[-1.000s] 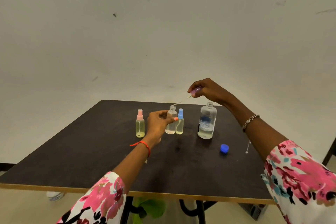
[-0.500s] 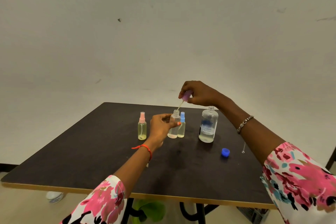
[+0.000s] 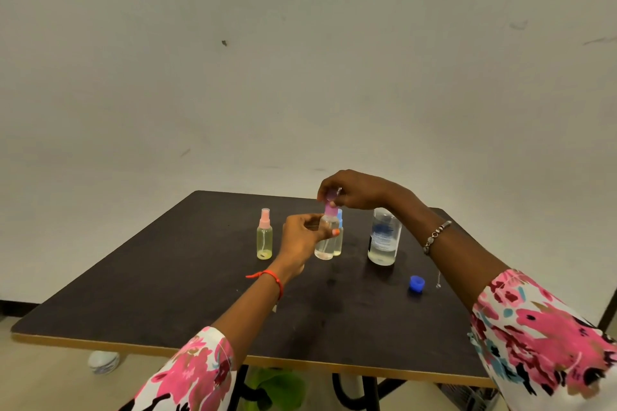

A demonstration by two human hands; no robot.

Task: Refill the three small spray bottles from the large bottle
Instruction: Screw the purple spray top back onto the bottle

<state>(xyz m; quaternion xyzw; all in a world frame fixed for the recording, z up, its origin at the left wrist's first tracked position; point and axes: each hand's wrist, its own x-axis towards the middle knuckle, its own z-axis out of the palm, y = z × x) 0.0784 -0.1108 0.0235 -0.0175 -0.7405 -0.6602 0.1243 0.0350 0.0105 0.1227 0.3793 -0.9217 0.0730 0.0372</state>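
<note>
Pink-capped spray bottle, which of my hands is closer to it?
Left. The left hand is just right of the pink-capped spray bottle, gripping the middle bottle; the right hand is farther right and higher, on the purple pump top.

The person is wearing white fabric printed with big pink flowers, black strokes and bits of teal. The left sleeve [image 3: 190, 374] is showing at 7 o'clock in the view, the right sleeve [image 3: 541, 334] at 4 o'clock. A thin red thread [image 3: 270, 277] is circling the wrist of the left hand [image 3: 300, 237], its loose end pointing toward 9 o'clock. A beaded bracelet [image 3: 435, 237], silver-toned, is ringing the wrist of the right hand [image 3: 357, 190]. One left nail [image 3: 335, 232] is showing orange polish.
</note>
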